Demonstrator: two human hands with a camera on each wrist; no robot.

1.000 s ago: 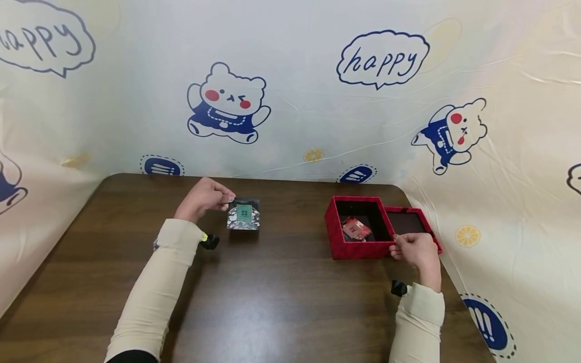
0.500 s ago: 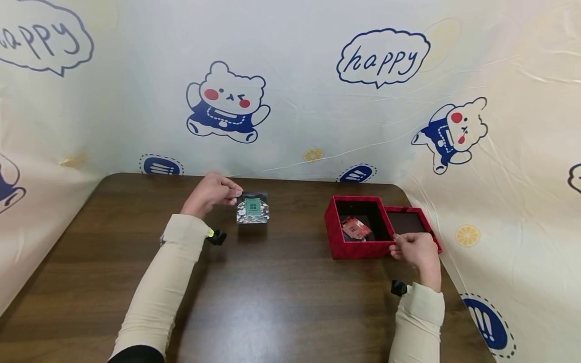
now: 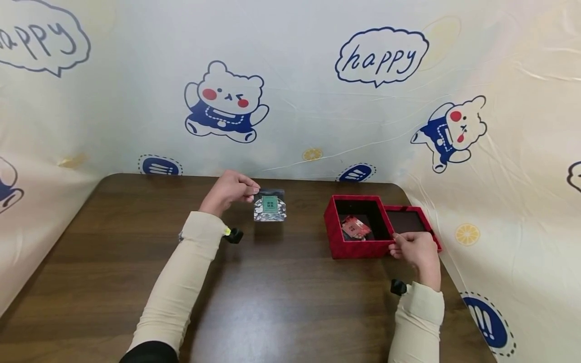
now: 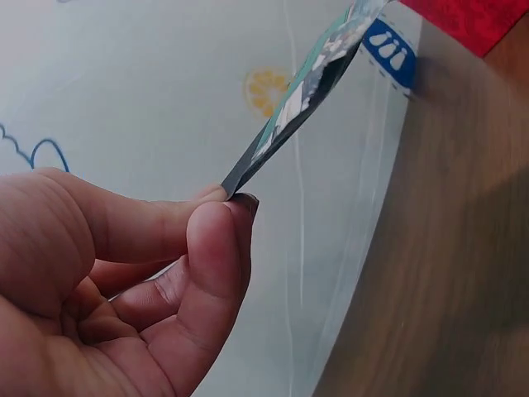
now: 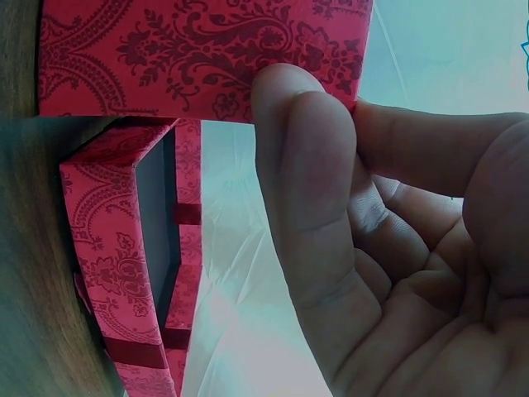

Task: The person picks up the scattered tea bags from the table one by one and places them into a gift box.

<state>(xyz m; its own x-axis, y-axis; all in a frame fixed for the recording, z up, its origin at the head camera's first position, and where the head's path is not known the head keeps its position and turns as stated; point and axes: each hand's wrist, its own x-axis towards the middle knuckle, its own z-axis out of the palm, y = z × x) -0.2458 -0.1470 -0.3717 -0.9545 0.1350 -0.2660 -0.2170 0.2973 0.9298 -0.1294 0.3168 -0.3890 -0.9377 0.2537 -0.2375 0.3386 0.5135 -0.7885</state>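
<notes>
My left hand (image 3: 230, 191) pinches the top left corner of a small flat sachet (image 3: 270, 207), holding it up over the back of the table. The sachet has a green label on a black and white patterned front; the left wrist view has it nearly edge-on. A red patterned box (image 3: 360, 250) stands open at the right, and inside lies a sachet with a red label (image 3: 355, 228). Thumb and fingers of my right hand (image 3: 418, 253) grip the box's near right corner; in the right wrist view the fingers lie against its red wall (image 5: 190, 54).
The box's red lid (image 3: 412, 222), dark inside, lies inner side up right beside the box, near the table's right edge. A printed cloth (image 3: 290, 116) hangs behind and around the brown wooden table (image 3: 290, 297).
My left hand has moved to the right, and slightly away from me, with the green-labelled sachet, closer to the box. The right hand, box and lid have stayed in place.
</notes>
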